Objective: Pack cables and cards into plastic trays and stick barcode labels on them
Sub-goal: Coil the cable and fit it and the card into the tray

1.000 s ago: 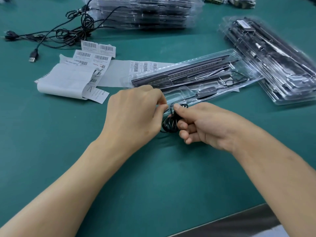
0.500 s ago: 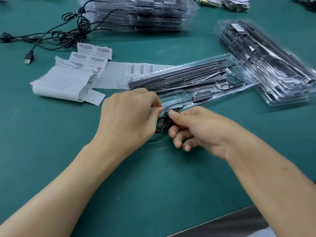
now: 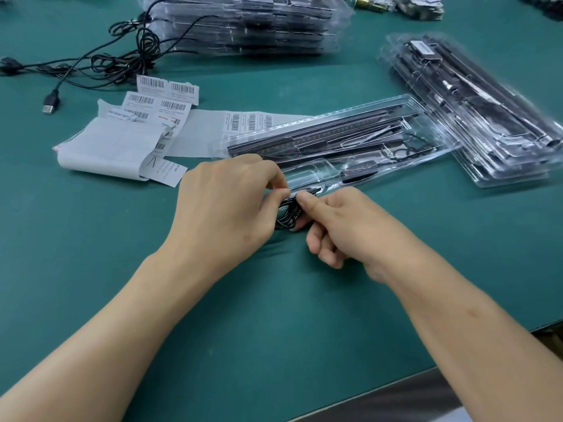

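Head view: the left hand [image 3: 225, 205] and right hand [image 3: 341, 220] both pinch a coiled black cable [image 3: 286, 217] at the open tray [image 3: 438, 153]'s near edge, apparently not yet packed. Filled stacks [image 3: 243, 25] lie beyond; labels [image 3: 158, 102] await sticking.

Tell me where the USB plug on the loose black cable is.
In the head view, the USB plug lies on the green table at far left, left of the barcode label sheets and nearer than the tangled black cable.

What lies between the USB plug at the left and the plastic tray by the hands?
In the head view, barcode label sheets and curled backing paper lie there.
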The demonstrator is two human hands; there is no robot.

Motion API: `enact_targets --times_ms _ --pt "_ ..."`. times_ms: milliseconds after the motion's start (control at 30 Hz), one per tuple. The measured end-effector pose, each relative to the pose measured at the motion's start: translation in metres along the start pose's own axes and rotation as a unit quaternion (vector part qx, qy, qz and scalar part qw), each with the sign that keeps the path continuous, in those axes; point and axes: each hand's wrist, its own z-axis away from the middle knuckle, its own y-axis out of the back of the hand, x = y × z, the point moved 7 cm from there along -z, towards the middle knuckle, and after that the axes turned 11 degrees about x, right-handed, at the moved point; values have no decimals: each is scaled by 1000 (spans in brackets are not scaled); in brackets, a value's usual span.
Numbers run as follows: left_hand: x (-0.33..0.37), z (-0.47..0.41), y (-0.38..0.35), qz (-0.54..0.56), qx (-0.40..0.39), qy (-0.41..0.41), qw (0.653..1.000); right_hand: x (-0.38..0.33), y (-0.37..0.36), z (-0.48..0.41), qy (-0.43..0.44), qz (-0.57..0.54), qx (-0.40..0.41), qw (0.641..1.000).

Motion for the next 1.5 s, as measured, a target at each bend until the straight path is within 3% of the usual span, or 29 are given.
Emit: enact_targets --times_ms 67,167,333,567,933,1133,1267,1333,1400,1433,1500 --pt "0 0 0 1 -2 1 1000 -2 8 -2 34 45 59 997" --pt "-1 0 0 0 -3 9 1000 -1 12 -2 29 -24 102 994" --pt "-2 0 1 8 1 28 1000 7 0 12 -25 -147 59 987" --pt "0 1 2 7 -4 24 1000 5 -11 25 -28 -133 27 990" --pt "5 0 5 -2 -4 8 1000 2 -26 19 -106 -300 69 946" --pt "4 0 8 3 10 10 1000 -5 -30 19 -56 -234 95 966" --pt "1 2 7 -1 6 3 1000 0 -27 23 -57 -237 47 969" --pt "0 3 6 -4 1 0 1000 2 -16 26 -20 -172 54 983" --pt "0 3 5 -4 -3 -1 1000 -3 6 29 111 26 154 982" --pt "-1 2 5 -3 -4 1 1000 -11 14 34 196 124 212 949" --pt "-1 3 5 2 -6 4 1000 -27 15 48 343 218 261 876"
